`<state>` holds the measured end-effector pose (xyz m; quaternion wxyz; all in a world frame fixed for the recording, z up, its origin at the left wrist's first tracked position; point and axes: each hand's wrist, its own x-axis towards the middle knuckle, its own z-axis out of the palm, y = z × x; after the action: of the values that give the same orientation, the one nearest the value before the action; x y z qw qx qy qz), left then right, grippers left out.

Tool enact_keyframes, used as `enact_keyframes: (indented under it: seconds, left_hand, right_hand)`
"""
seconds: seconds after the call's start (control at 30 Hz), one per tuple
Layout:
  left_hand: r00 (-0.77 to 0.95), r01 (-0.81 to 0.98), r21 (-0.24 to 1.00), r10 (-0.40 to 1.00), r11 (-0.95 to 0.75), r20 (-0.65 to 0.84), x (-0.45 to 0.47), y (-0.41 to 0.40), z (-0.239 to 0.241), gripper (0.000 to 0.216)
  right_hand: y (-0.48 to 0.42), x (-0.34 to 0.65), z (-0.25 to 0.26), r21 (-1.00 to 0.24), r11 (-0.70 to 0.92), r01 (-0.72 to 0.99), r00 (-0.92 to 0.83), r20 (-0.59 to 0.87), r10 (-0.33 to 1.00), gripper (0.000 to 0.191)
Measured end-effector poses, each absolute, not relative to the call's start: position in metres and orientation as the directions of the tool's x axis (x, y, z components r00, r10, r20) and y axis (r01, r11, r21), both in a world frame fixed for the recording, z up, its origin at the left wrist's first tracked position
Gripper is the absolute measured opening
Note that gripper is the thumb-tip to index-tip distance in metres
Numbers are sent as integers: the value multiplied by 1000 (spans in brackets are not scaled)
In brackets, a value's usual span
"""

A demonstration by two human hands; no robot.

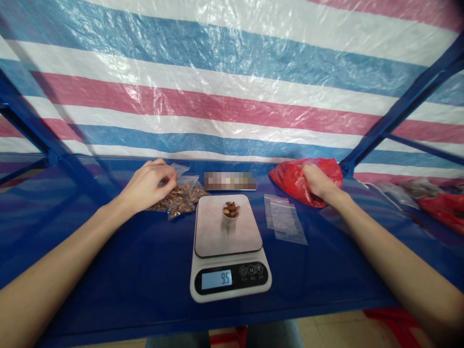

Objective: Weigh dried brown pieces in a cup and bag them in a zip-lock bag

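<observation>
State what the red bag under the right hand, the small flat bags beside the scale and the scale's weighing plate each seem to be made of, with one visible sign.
Red crumpled bag: thin plastic film, glossy, creased.
Small clear flat bags: transparent plastic, the blue table shows through.
Grey weighing plate on the white digital scale: smooth and matt, perhaps brushed metal or glass; the look leaves it open.

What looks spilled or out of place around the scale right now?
Nothing stands out. The small cup of seeds stands upright on the scale, filled bags lie under the left hand, and the right hand is in the red bag.

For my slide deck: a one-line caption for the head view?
Left hand on clear nut-filled bags, right hand in red plastic bag, white digital scale between.
</observation>
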<state>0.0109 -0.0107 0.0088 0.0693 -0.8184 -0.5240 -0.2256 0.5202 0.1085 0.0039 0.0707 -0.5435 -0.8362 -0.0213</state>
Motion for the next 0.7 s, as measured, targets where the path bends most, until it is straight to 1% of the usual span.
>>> enact_keyframes:
  seconds: [0.2,0.37,0.47,0.6,0.7]
  left_hand:
    - [360,885,119,823,-450,439,11,-10,9,27]
    - [363,883,118,822,-454,439,12,-10,9,27]
    - [364,884,118,825,-452,432,12,-10,10,28]
    - [363,887,114,827,-448,429,11,-10,9,29]
    - [367,885,109,823,-452,434,10,-9,8,30]
  right_hand:
    - [107,519,11,31,386,922,-383,215,898,41]
    - [105,521,15,56,394,917,-395,254,883,39]
    - [104,523,10,109,365,925,-380,244,892,39]
    - [103,525,1,191,259,947,-296,200,934,45]
    - [104,525,-2,197,235,952,-272,191,943,50]
